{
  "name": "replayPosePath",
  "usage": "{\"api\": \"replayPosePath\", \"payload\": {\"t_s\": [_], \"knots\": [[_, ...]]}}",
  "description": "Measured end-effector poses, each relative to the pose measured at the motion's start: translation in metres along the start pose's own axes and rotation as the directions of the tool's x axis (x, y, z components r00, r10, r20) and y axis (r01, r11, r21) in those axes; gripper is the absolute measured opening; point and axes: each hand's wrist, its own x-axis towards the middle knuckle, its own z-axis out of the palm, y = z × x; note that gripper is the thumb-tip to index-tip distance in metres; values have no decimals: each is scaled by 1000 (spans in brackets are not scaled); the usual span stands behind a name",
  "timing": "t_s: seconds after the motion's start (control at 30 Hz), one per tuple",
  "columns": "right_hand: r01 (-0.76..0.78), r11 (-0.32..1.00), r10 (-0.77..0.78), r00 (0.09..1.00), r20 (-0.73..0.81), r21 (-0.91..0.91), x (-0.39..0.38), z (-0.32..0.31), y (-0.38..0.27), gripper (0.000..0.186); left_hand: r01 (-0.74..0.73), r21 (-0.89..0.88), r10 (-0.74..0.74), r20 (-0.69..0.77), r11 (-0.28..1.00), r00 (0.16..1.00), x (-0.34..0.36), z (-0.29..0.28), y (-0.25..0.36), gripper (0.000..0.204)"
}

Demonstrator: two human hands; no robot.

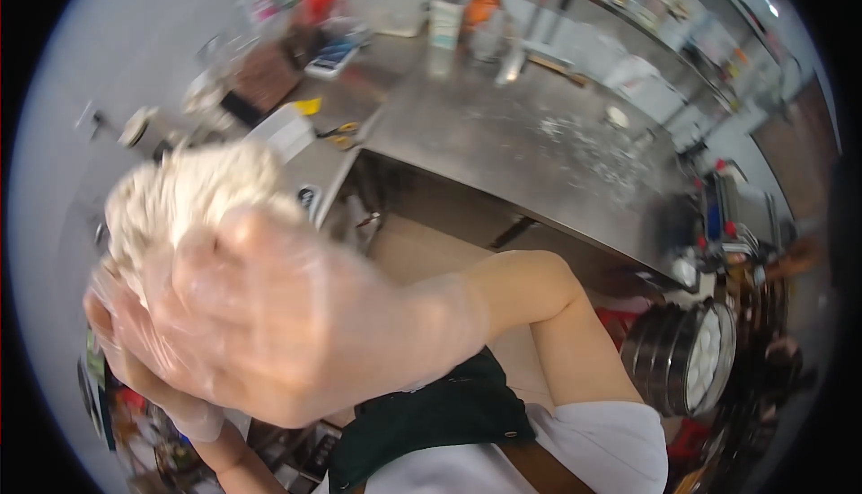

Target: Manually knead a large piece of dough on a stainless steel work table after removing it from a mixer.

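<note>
A big pale lump of dough [202, 184] is raised close in front of me at the left, its surface lumpy and creased. My right hand [296, 323], in a clear plastic glove and blurred by motion, is pressed against the near side of the dough with its fingers curled. My left hand [121, 323], gloved too, supports the dough from the left and below. Much of this left hand is hidden behind the right one, and its wrist shows lower down.
A steel worktable [467, 126] stretches ahead, dusted with flour [602, 148]. Scissors [341, 133] lie near its left corner beside a white box [283, 130]. A shelf [620, 9] runs above. Round steamers [687, 359] stand at right, near another person's hand [795, 263].
</note>
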Motion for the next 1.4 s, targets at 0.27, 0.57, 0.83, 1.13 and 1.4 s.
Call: {"api": "replayPosePath", "payload": {"t_s": [0.27,0.57,0.83,1.13,1.4], "knots": [[81,568,52,990,134,-819,-37,-264,157,57,-566,-572,523,-259,594,812,102,257,228,43],[174,239,743,601,295,-955,-362,-398,265,91,-595,-535,796,326,600,510,-27,467,305,95],[-238,224,784,-532,320,-945,-578,-405,105,94,165,22,-88,908,986,410,-272,329,-10,74],[-943,-331,661,-252,706,-27,-460,-157,164,50,957,73,-852,477,282,215,-295,141,-5,41],[-359,-873,274,194,942,329,-199,135,38,57,872,-384,-550,676,305,490,-191,165,13,40]]}}
